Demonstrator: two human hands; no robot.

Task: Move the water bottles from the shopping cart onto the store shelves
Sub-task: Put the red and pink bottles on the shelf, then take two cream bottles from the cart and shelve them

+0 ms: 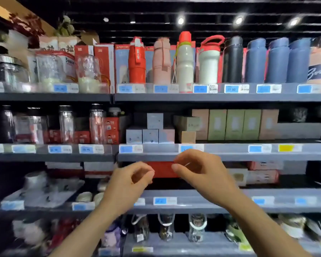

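Both hands up in front of the red box (pixel 162 169) on the third shelf down. Left hand (pixel 128 179) just left of the box, fingers loosely curled, holding nothing. Right hand (pixel 198 169) at its right end, fingers loosely curled too, w/ nothing in them; can't tell if they touch it. Water bottles in a row on the top shelf (pixel 220 97), well above the box: red bottle (pixel 137 61), pink bottle (pixel 162 62), three blue flasks (pixel 278 61).

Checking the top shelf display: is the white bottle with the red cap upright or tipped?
Upright. The white bottle with the red cap stands vertically, cap up, base at the grey top shelf edge.
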